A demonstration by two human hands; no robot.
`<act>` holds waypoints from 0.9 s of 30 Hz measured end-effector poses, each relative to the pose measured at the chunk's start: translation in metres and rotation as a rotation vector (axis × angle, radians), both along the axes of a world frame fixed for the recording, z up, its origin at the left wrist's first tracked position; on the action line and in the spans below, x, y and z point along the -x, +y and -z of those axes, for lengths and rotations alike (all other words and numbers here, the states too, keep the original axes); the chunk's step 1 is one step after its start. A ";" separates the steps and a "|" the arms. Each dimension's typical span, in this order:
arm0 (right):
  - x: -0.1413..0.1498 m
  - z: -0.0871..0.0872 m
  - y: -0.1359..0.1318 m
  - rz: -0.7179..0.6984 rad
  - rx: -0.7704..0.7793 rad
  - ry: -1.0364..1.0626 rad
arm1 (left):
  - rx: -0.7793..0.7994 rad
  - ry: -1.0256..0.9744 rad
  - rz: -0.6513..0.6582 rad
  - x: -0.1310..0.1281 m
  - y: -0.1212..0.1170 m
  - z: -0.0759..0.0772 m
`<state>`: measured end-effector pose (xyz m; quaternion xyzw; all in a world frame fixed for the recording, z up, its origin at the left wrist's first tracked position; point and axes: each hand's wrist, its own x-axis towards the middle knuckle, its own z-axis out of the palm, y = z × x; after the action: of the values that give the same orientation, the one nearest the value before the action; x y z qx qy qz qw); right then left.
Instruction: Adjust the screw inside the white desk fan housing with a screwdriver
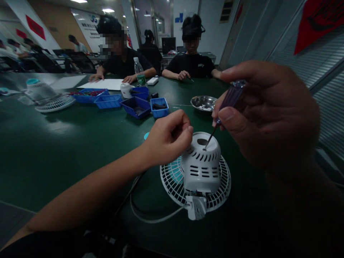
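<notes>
Gripping a screwdriver (231, 96) in the right hand (268, 111), slanted down-left onto the fan housing (202, 175), with the nearer left hand (168, 138) curled closed beside it, apparently empty.

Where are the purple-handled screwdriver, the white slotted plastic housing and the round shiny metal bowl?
Purple-handled screwdriver (230, 98): head view, on the handle.
White slotted plastic housing (202, 163): head view, on the side wall.
Round shiny metal bowl (203, 100): head view, on the bare inner wall.
</notes>
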<state>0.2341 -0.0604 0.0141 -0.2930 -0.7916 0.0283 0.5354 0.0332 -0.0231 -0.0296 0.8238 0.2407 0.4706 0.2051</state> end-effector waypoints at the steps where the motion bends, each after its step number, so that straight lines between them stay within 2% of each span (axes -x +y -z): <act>1: 0.000 0.000 0.000 -0.002 -0.008 -0.001 | -0.041 0.038 0.022 0.001 0.000 0.000; 4: 0.000 0.001 0.002 -0.032 -0.008 -0.002 | -0.053 0.187 0.171 0.002 0.003 0.001; 7: -0.001 0.001 0.002 -0.082 0.052 0.011 | 0.074 0.313 0.349 0.003 0.006 0.005; 9: -0.001 0.001 0.001 -0.116 0.105 0.032 | 0.130 0.348 0.401 0.003 0.007 0.008; 14: -0.001 -0.004 0.000 -0.134 0.134 0.030 | 0.163 0.290 0.348 -0.005 0.000 0.015; 18: 0.000 -0.004 -0.001 -0.098 0.111 0.013 | 0.110 0.190 0.323 -0.014 -0.005 0.023; 24: 0.002 -0.001 -0.007 -0.020 0.045 -0.030 | 0.053 0.158 0.260 -0.012 0.004 0.028; 27: 0.002 -0.001 -0.009 0.004 0.007 -0.065 | 0.051 0.183 0.271 -0.010 0.005 0.026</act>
<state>0.2318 -0.0690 0.0152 -0.2971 -0.8080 0.0203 0.5083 0.0431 -0.0180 -0.0561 0.8827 0.1571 0.3552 0.2647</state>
